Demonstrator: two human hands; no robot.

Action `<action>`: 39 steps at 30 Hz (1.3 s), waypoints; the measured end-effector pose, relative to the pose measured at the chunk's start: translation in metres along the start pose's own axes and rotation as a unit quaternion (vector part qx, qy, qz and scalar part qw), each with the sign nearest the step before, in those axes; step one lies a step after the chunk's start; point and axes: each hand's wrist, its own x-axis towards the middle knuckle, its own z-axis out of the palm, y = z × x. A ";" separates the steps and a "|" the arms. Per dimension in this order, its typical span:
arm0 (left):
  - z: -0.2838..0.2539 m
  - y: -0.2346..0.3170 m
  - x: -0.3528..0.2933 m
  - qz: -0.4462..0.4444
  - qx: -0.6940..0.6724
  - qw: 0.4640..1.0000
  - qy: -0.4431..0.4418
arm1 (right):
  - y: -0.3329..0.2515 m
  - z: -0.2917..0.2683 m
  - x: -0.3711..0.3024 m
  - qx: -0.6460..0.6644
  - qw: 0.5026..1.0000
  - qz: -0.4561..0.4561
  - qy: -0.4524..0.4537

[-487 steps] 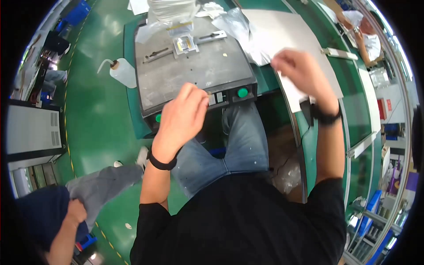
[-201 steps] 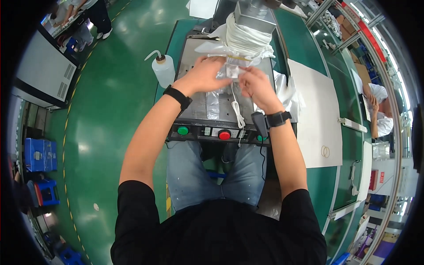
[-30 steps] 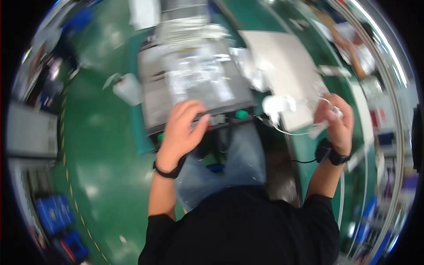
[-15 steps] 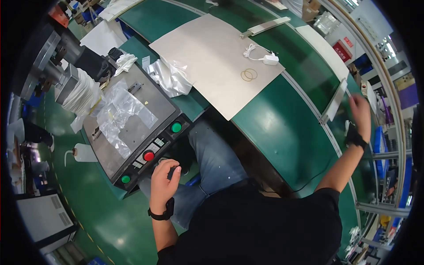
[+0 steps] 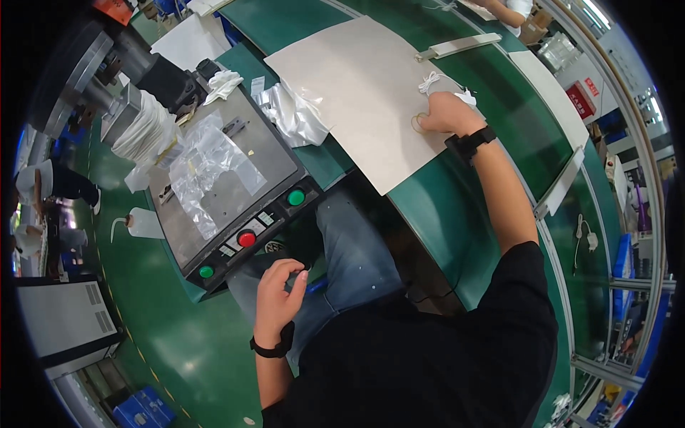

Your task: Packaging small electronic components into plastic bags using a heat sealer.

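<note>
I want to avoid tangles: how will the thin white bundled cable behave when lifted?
The thin white bundled cable will probably flop, since its strands bend in loops. It looks light, being so slender. The white block at its end, partly hidden by the right hand, may swing.

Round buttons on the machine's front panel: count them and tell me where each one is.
3 on the front panel: left green button near its left end, red button midway along, right green button near its right end. None looks hidden.

White adapter (image 5: 468,98) partly hidden behind right hand (image 5: 451,114).
</note>
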 end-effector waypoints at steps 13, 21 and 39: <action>-0.009 -0.006 0.000 0.045 0.001 0.999 0.000 | 0.004 -0.008 0.006 -0.022 0.996 -0.038 -0.074; -0.015 -0.001 0.019 0.079 0.008 0.997 -0.003 | 0.010 -0.025 -0.006 0.148 0.988 -0.005 -0.032; -0.008 -0.013 0.015 0.062 0.026 0.997 -0.024 | 0.011 -0.020 0.003 0.154 0.975 0.061 -0.150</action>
